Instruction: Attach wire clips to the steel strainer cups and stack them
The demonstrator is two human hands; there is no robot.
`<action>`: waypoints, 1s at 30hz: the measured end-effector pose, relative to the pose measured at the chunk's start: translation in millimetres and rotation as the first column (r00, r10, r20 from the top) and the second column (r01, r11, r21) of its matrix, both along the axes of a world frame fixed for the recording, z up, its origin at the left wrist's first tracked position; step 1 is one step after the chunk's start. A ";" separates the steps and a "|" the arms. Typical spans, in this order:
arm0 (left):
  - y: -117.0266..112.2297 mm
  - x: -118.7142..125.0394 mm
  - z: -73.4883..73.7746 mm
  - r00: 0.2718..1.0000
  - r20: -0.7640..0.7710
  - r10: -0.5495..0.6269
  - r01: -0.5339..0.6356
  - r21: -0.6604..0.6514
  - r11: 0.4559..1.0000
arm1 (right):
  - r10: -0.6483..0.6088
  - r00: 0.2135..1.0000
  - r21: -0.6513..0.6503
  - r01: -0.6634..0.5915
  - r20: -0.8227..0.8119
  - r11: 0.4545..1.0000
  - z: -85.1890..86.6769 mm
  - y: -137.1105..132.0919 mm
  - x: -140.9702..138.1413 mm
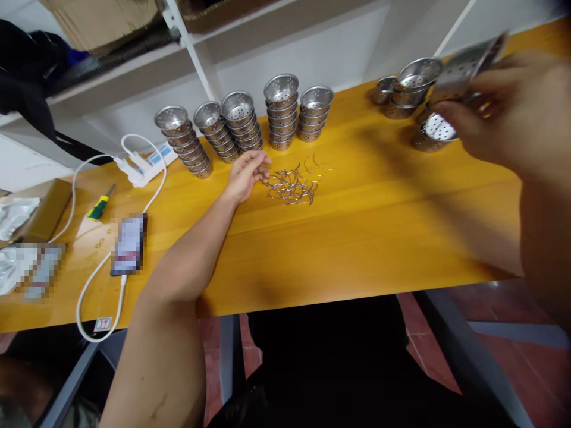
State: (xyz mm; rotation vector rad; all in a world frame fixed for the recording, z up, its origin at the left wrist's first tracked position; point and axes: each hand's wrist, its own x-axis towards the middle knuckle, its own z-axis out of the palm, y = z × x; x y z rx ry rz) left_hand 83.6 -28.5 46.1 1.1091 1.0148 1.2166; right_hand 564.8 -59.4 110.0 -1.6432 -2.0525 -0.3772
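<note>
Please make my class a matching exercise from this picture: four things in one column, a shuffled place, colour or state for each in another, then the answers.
1. Person's bare left hand
2. Person's bare right hand
3. Short tool with a slim metal shaft
4. Long white plastic power strip

A. Green and yellow handle
B. Gripping a perforated silver metal cup
C. Has white plugs in it
D. Beside a heap of thin curved metal wires

Pairs: 1-D, 2-B, 3-A, 4-C
</note>
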 end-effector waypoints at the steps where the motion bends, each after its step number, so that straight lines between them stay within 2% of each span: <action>1: -0.4 -0.5 0.2 1.000 0.000 -0.005 0.005 0.007 1.000 | 0.164 0.984 0.039 -0.161 -0.075 0.986 4.8 0.0 -12.1; 3: -2.0 -1.9 0.6 0.999 0.012 -0.037 0.037 0.028 0.999 | 0.426 0.887 0.091 -0.416 -0.179 0.905 11.8 3.0 -44.7; 5: -5.2 -2.8 0.8 0.995 0.029 -0.092 0.090 0.048 0.995 | 0.546 0.807 0.089 -0.541 -0.224 0.836 12.8 9.1 -85.5; 7: -9.3 -2.4 0.4 0.987 0.057 -0.149 0.145 0.063 0.987 | 0.662 0.694 0.060 -0.676 -0.282 0.734 7.4 17.3 -129.2; 9: -12.2 -0.8 -1.6 0.977 0.101 -0.189 0.182 0.079 0.980 | 0.723 0.602 0.018 -0.764 -0.338 0.645 -2.6 26.2 -171.1; 11: -11.9 1.3 -5.8 0.969 0.154 -0.193 0.179 0.096 0.979 | 0.731 0.576 -0.030 -0.792 -0.366 0.610 -14.9 34.8 -207.3; 14: -4.1 3.0 -14.8 0.975 0.190 -0.116 0.099 0.093 0.991 | 0.739 0.571 -0.082 -0.807 -0.357 0.584 -32.3 44.4 -246.1; 16: 3.3 3.3 -20.4 0.983 0.176 -0.050 0.039 0.062 0.997 | 0.728 0.574 -0.091 -0.804 -0.374 0.588 -40.9 47.8 -260.0; 18: 9.4 3.8 -24.5 0.988 0.155 -0.007 0.002 0.033 0.999 | 0.697 0.547 -0.096 -0.813 -0.463 0.574 -46.8 50.3 -265.3; 22: 13.9 6.7 -28.3 0.993 0.114 -0.004 0.001 0.025 1.000 | 0.618 0.364 -0.055 -0.886 -0.697 0.460 -53.5 58.5 -260.2; 24: 12.8 8.4 -28.1 0.996 0.093 -0.016 0.014 0.031 0.999 | 0.627 0.313 -0.006 -0.897 -0.713 0.441 -55.1 63.5 -256.1; 28: 7.3 9.8 -21.8 0.998 0.055 -0.020 0.019 0.026 0.999 | 0.640 0.313 0.001 -0.898 -0.702 0.440 -55.6 68.8 -253.3; 30: 4.4 9.9 -16.7 1.000 0.030 -0.008 0.008 0.008 1.000 | 0.628 0.335 -0.014 -0.889 -0.702 0.459 -55.2 68.6 -254.3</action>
